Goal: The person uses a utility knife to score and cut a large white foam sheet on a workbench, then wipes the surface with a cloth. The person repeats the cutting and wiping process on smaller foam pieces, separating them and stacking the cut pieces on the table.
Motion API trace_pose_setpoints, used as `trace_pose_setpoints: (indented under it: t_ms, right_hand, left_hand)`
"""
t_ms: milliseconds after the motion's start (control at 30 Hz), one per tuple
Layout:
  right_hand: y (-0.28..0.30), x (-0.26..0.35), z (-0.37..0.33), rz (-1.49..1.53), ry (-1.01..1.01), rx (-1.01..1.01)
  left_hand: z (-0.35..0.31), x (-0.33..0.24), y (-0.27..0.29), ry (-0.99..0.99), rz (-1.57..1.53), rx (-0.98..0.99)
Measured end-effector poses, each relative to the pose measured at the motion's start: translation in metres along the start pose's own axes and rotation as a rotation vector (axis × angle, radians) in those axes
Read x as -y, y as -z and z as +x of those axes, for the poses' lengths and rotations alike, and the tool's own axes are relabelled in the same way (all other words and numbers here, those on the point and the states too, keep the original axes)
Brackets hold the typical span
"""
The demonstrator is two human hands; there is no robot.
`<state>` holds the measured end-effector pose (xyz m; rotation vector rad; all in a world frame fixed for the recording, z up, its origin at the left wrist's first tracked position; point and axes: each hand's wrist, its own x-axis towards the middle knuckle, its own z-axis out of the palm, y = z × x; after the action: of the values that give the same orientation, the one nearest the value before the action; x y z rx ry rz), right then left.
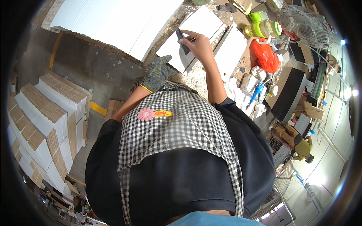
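Observation:
My bare right hand [197, 46] is closed around a dark, flat scraper-like tool [182, 42], held over a white board [201, 23] on the workbench. The tool's lower end lies against or just above the board; a dark shadow falls beside it. A second white board [232, 48] sits to the right, with a dark gap between the two. My left hand [155, 72], in a dark grey glove with a yellow cuff, rests by the near left corner of the first board. Its fingers are loosely stretched out, and nothing shows in them.
A tall stack of white sheets [113, 22] stands at the upper left. On the bench's right are a yellow-green bottle [264, 28], a red plastic bag [265, 56] and a blue glue gun [258, 92]. Stacked cartons [49, 113] fill the left; a person [298, 141] is at the far right.

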<state>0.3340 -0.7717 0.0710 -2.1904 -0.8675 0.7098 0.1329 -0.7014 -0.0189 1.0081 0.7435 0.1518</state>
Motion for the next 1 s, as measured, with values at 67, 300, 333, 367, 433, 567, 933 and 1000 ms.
trace_pose_setpoints:
  t_ms: [67, 300, 333, 367, 433, 567, 933, 1000]
  right_hand:
    - [-0.001, 0.0, -0.001, 0.017, -0.002, -0.041]
    - [0.0, 0.001, -0.002, -0.005, 0.014, -0.036]
    - [0.0, 0.002, -0.002, -0.007, -0.006, -0.04]
    - [0.0, 0.002, -0.003, -0.008, -0.052, -0.025]
    - [0.0, 0.003, -0.006, 0.016, -0.052, 0.008]
    - [-0.003, 0.004, -0.011, -0.011, 0.144, 0.041]
    - [-0.011, 0.007, -0.017, -0.015, -0.041, -0.049]
    - [-0.011, 0.007, -0.017, -0.019, 0.031, -0.011]
  left_hand:
    - [-0.001, 0.003, 0.001, -0.162, 0.223, 0.051]
    - [-0.001, 0.005, 0.005, -0.114, 0.234, 0.027]
    - [-0.001, 0.007, 0.007, -0.11, 0.28, 0.022]
    - [0.001, 0.009, 0.008, -0.107, 0.326, 0.017]
    - [0.004, 0.015, 0.01, -0.157, 0.423, 0.031]
    - [0.009, 0.017, 0.007, -0.155, -0.031, 0.035]
    - [-0.008, -0.003, 0.004, -0.233, 0.576, 0.021]
    - [-0.005, 0.006, 0.006, -0.223, 0.403, 0.024]
